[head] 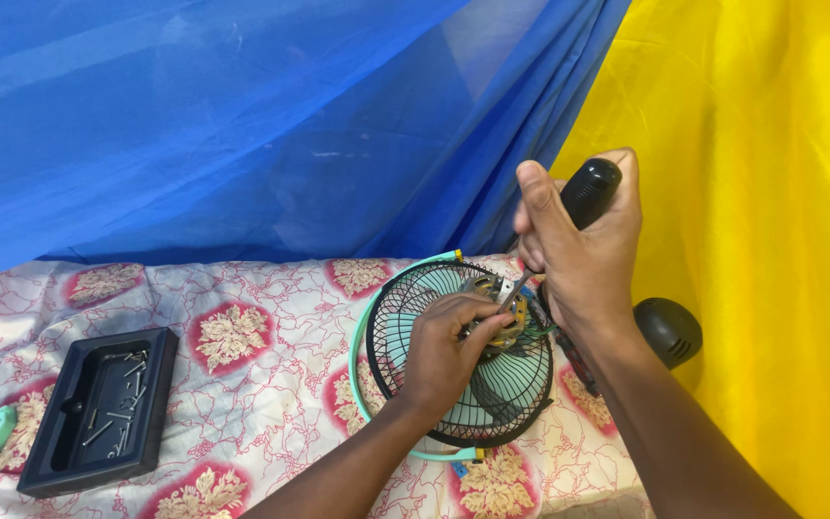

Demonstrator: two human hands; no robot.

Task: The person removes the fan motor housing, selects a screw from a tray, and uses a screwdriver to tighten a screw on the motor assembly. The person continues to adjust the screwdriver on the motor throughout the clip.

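Two hands work a small fan's motor (498, 309): left hand (444, 351) pinching it, right hand (583, 252) gripping a black-handled screwdriver (583, 197); the wire grille (463, 351) looks light, springy, best held by its rim.

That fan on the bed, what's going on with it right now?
A person is working on the small fan's motor, bare inside the black wire grille. The left hand grips the motor, while the right hand holds a black-handled screwdriver with its tip at it. A black tray of loose screws lies on the patterned cloth to the left.
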